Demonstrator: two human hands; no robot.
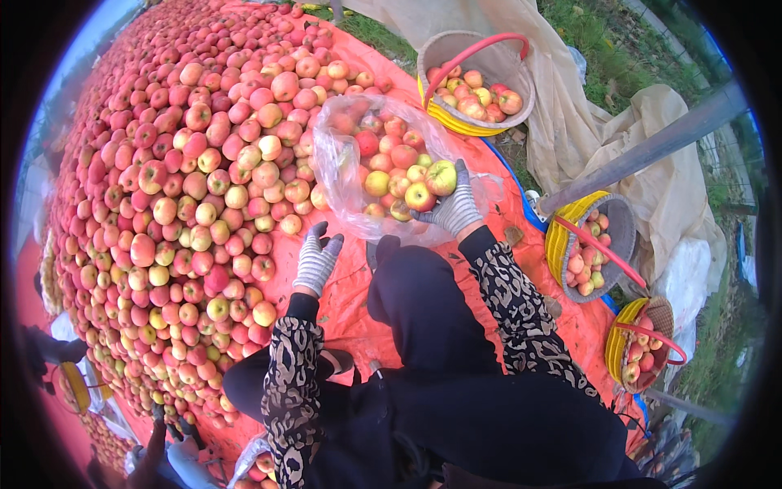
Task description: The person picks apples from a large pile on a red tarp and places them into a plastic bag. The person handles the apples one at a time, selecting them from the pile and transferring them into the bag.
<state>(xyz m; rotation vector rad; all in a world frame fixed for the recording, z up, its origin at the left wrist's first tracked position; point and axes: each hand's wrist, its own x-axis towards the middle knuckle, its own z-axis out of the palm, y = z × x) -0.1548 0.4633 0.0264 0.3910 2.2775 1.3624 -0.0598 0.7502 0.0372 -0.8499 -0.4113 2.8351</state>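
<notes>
My right hand (454, 208), in a grey striped knit glove with dark fingertips, is at the right side of a clear plastic bag (335, 153). Its fingers curve round a green-and-red apple (441, 178), and its thumb lies against a second, yellow-red apple (420, 197). Many red and yellowish apples (391, 150) fill the open-mouthed bag. My left hand (317, 260), gloved alike, hovers below the bag's left edge over a red tarp (360, 293). Its fingers are apart with nothing in them. Beside it spreads a huge heap of loose apples (201, 202).
Yellow baskets with red handles, each holding apples, stand to the right: one basket (482, 125) at the top, another basket (557, 244) lower, a third basket (620, 342) beyond. A metal pole (647, 147) slants in at right. Another person's arm (156, 446) reaches in at lower left.
</notes>
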